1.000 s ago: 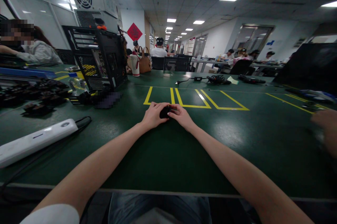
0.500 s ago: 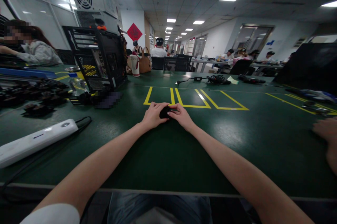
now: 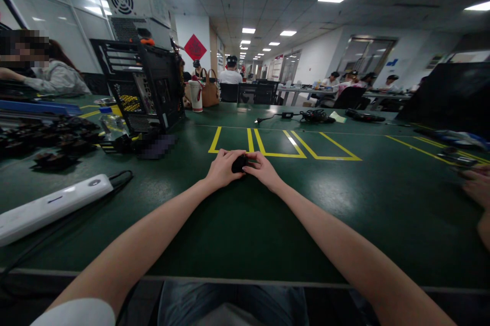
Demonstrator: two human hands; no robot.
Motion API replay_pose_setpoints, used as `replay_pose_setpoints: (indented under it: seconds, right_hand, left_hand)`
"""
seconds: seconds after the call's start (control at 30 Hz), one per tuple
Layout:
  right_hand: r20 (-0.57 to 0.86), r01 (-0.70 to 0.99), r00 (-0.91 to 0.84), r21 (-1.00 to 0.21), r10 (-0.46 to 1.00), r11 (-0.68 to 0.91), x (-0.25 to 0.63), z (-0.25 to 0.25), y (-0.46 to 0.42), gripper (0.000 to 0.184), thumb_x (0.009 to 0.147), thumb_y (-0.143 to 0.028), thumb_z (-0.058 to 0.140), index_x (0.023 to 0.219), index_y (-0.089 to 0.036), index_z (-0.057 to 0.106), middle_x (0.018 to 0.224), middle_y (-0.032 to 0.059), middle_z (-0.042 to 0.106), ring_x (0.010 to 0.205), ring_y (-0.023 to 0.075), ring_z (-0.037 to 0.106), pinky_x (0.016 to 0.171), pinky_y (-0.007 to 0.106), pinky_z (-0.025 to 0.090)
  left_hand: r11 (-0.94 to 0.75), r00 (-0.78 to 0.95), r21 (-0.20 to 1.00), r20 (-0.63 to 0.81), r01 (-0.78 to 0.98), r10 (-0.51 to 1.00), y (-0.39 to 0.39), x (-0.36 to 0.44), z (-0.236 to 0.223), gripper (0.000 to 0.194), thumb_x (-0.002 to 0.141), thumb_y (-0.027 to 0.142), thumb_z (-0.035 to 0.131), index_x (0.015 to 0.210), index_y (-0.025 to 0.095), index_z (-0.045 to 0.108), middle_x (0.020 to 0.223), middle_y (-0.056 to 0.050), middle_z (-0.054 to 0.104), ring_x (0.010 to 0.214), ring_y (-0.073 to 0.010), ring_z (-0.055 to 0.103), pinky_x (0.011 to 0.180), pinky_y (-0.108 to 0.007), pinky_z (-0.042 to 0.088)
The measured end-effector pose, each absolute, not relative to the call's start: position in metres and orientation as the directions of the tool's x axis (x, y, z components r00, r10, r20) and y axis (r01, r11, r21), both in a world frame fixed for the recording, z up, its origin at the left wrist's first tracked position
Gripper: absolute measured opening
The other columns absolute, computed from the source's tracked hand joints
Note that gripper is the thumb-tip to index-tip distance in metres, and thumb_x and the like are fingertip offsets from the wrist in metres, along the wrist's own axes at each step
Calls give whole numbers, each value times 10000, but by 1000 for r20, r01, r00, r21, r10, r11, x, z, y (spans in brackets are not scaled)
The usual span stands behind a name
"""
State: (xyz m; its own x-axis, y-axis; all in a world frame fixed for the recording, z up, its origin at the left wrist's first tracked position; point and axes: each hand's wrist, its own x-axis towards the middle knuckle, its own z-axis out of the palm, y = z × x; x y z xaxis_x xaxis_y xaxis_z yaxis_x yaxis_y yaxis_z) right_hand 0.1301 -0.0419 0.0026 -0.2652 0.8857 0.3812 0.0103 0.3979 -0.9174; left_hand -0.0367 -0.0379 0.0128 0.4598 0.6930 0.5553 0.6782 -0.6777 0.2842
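Both my arms stretch out over the green table (image 3: 237,224). My left hand (image 3: 223,168) and my right hand (image 3: 263,169) meet at its middle, fingers curled round a small black object (image 3: 239,163) that rests on the table between them. Most of that object is hidden by my fingers. Yellow tape lines (image 3: 283,145) mark boxes just beyond my hands.
A white power strip (image 3: 49,207) lies at the near left. Behind it are several small black parts (image 3: 49,137) and an open black computer case (image 3: 145,86) with a power supply on top. Cables (image 3: 314,116) lie farther back. Another person's hand (image 3: 476,188) shows at the right edge. People sit at the left and at far tables.
My hands stay put on the black object. The other person's hand at the right edge has drawn back toward the frame's edge.
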Motion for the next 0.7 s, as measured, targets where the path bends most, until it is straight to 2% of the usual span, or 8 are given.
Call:
replay_pose_setpoints:
  seconds: [0.17, 0.4, 0.7]
  right_hand:
    - [410, 32, -256, -902, 876, 431, 132, 2, -40, 276, 672, -198, 605, 930, -189, 508, 1012, 24, 543, 1017, 160, 516, 954, 372, 379]
    - [363, 96, -255, -913, 896, 397, 134, 3, -42, 382, 673, -194, 606, 1038, -197, 494, 1084, 50, 523, 1042, 192, 504, 943, 414, 379]
    - [381, 30, -275, -914, 883, 404, 130, 3, -42, 355, 640, -124, 603, 965, -198, 480, 1048, 27, 503, 1022, 170, 512, 916, 372, 411]
  left_hand:
    - [-667, 453, 295, 545, 684, 706, -39, -36, 13, 606, 655, 311, 629, 1197, 293, 360, 1147, -13, 511, 948, -220, 402, 746, -358, 410]
    - [-666, 455, 300, 539, 682, 709, -40, -36, 14, 605, 654, 298, 631, 1196, 294, 362, 1149, -18, 510, 948, -225, 409, 743, -366, 412]
    - [-676, 459, 292, 550, 677, 698, -38, -36, 13, 610, 654, 282, 626, 1201, 296, 356, 1150, -10, 511, 945, -220, 405, 749, -363, 411]
